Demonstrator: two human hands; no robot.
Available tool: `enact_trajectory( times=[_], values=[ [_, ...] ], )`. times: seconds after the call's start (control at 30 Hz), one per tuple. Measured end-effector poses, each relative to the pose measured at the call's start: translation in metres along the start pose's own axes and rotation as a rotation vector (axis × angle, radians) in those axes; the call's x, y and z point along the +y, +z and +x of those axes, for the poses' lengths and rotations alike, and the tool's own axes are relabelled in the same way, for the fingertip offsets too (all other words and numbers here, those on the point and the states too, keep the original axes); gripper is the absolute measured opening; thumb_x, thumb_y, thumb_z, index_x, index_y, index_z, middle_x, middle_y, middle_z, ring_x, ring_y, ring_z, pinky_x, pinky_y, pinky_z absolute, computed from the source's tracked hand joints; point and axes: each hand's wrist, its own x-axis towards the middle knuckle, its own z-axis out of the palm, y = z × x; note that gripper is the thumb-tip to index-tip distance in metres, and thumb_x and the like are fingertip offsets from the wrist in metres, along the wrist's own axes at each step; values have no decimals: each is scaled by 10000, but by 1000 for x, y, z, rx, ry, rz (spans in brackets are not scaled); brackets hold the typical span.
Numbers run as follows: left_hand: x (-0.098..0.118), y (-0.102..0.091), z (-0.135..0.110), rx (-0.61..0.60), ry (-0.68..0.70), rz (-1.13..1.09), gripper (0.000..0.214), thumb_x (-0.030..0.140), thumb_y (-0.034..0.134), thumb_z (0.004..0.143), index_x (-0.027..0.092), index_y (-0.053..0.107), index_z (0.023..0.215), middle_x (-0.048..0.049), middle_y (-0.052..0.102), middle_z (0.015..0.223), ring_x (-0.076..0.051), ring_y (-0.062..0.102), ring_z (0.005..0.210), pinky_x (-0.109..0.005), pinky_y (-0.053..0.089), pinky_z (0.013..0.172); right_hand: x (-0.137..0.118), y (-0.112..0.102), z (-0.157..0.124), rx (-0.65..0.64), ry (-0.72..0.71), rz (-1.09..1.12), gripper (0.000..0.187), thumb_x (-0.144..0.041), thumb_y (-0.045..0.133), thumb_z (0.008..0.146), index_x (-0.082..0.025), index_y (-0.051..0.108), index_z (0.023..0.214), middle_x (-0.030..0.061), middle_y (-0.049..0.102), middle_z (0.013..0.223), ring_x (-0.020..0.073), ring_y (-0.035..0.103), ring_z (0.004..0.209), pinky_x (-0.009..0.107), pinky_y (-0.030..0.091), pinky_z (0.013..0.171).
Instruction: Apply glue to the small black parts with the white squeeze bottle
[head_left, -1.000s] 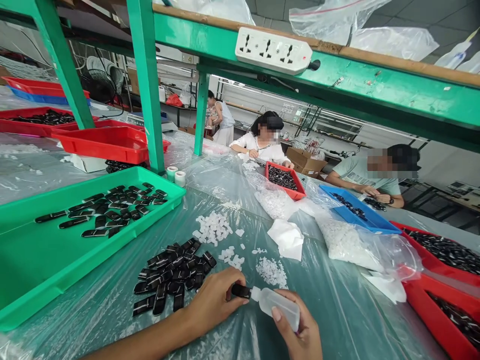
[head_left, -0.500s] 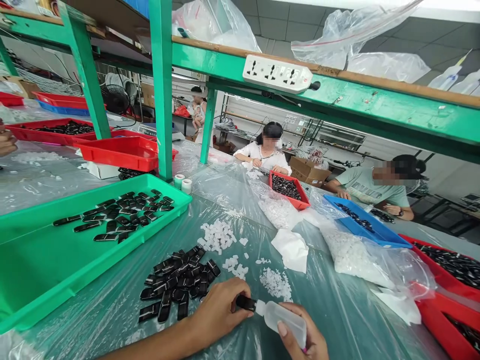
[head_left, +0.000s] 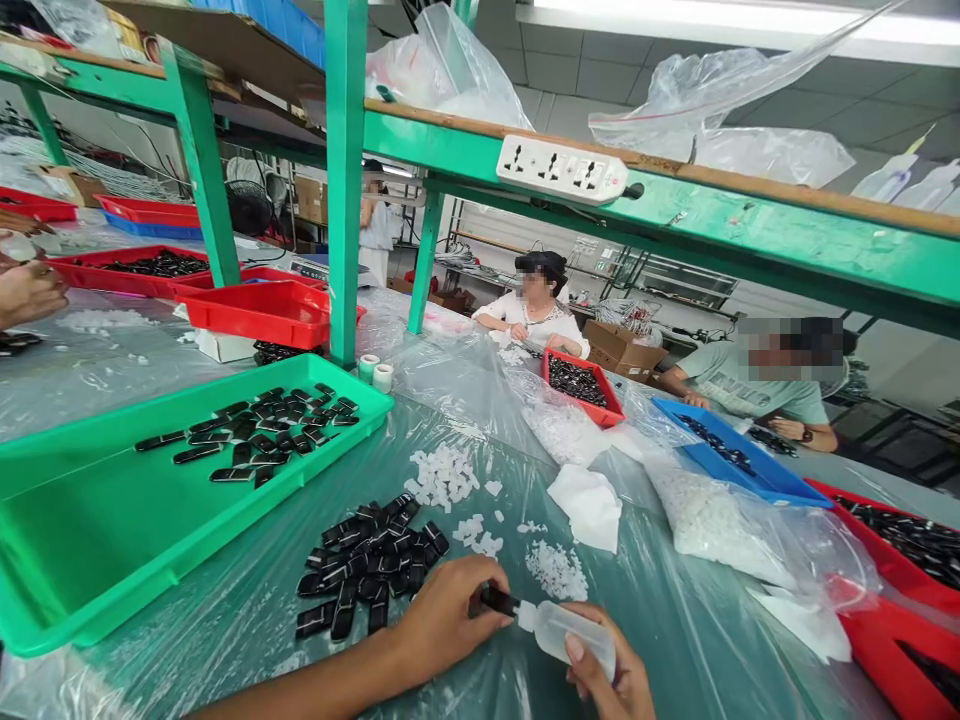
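Head view: left hand (head_left: 454, 610) pinches a black piece (head_left: 498, 600) above the counter (head_left: 675, 640), its far end hidden by the fingers. Right hand (head_left: 615, 670), cut off by the lower edge, grips a translucent bottle (head_left: 556, 630), nozzle at the piece's exposed end; whether it enters, cannot tell. Black pile (head_left: 367, 570) near left forearm. Print on a co-worker's shirt (head_left: 776, 398): too blurred to read. Red tray (head_left: 874, 650), lower right, cropped.
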Motion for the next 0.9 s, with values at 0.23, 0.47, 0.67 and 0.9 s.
enact_trajectory(
  times=[0.23, 0.47, 0.67, 0.9],
  values=[
    [-1, 2, 4, -18, -93, -326, 139, 186, 637, 734, 155, 622, 869, -28, 630, 882, -153, 570, 755, -223, 429, 675, 11, 3, 4, -55, 114, 443, 406, -495, 685, 663, -163, 647, 894, -51, 475, 464, 85, 410, 381, 256, 396, 466],
    [5, 5, 1, -58, -127, -422, 160, 212, 641, 748, 151, 610, 893, -51, 619, 943, -153, 579, 762, -238, 439, 688, 3, -5, 1, -132, 118, 581, 326, -438, 609, 771, -176, 652, 961, -35, 508, 532, 89, 427, 444, 274, 431, 528],
    [5, 8, -1, -94, -84, -504, 132, 187, 630, 764, 156, 584, 884, -65, 609, 997, -175, 612, 816, -270, 464, 743, 4, -7, 1, -126, 88, 668, 303, -429, 590, 788, -210, 642, 991, -10, 556, 588, 131, 503, 533, 290, 450, 560],
    [8, 4, 2, -113, -76, -542, 94, 209, 615, 793, 167, 582, 871, -76, 595, 1087, -186, 615, 863, -285, 463, 775, 2, -7, -1, -122, 122, 645, 361, -450, 630, 752, -218, 632, 1028, 8, 598, 620, 163, 558, 582, 329, 481, 599]
  ],
)
